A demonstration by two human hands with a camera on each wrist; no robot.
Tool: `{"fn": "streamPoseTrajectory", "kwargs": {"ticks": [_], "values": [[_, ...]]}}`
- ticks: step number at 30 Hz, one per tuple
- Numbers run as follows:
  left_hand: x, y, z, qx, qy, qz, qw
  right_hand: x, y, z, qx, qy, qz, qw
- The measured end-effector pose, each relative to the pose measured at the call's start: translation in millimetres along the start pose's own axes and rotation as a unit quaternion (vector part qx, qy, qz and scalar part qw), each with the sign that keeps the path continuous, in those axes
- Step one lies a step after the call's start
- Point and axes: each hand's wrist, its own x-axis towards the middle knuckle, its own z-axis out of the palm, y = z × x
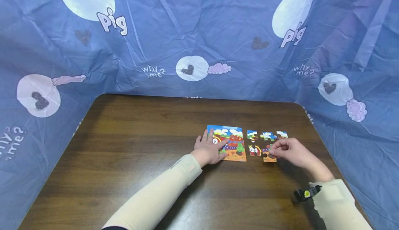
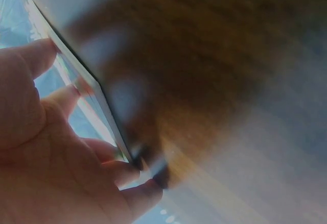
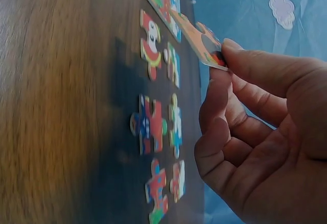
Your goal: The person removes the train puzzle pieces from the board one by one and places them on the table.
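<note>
My left hand (image 1: pixel 208 151) lies with spread fingers on a square picture board (image 1: pixel 236 154) showing a red cartoon train, blue sky and orange ground. In the left wrist view the board's pale edge (image 2: pixel 99 94) runs beside the fingers. Between thumb and forefinger, my right hand (image 1: pixel 292 151) pinches an orange jigsaw piece (image 3: pixel 196 38), raised over the table. Just beyond it on the table are loose pieces: one with a cartoon eye (image 3: pixel 151 40), a red and blue one (image 3: pixel 149 124), and several with sky and clouds (image 1: pixel 252 135).
A brown wooden table (image 1: pixel 109 147) carries everything. Blue printed cloth (image 1: pixel 199 25) hangs behind it and along both sides. A small black device (image 1: pixel 307 193) is strapped at the right wrist, over a pale sleeve (image 1: pixel 338 205).
</note>
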Motion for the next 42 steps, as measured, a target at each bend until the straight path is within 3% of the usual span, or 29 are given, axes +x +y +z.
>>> {"fn": "streamPoseTrajectory", "kwargs": {"ticks": [15, 23, 28, 35, 42], "values": [[0.3, -0.8, -0.3, 0.0, -0.004, 0.002, 1.0, -23.6, 38.8, -26.9, 0.013, -0.036, 0.057, 0.9976], [2.0, -0.7, -0.3, -0.001, -0.005, 0.0, 1.0, -33.0, 62.8, -37.2, 0.018, -0.055, 0.107, 0.9925], [1.4, -0.8, -0.9, -0.002, -0.006, 0.001, 1.0, -36.6, 73.8, -41.5, 0.005, -0.06, 0.115, 0.9915], [1.3, -1.2, -1.2, -0.003, -0.008, 0.002, 1.0, -34.0, 80.7, -41.6, -0.042, -0.038, 0.127, 0.9903], [1.2, -0.8, -0.8, -0.001, -0.004, 0.001, 1.0, -33.6, 81.0, -40.3, -0.057, -0.014, 0.093, 0.9939]]}}
